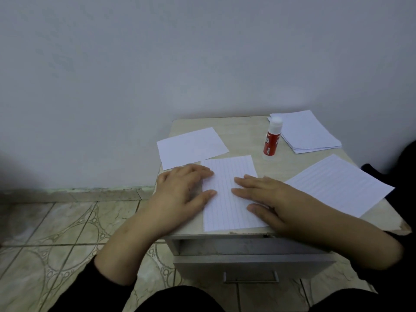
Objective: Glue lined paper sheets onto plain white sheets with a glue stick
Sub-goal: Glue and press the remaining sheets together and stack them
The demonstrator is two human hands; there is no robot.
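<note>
Both hands, left hand [182, 188] and right hand [267, 199], press flat-fingered on lined sheet [227, 194] at nightstand [245, 129] front edge, glue stick [272, 139] behind it; thin, floppy paper, so best lifted by a corner.

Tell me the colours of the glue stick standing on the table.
The glue stick has a red label body and white cap; the head view shows it.

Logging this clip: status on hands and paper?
Both hands, left and right, flat on lined sheet. Glue stick upright, capped, untouched. Nothing in the way.
</note>
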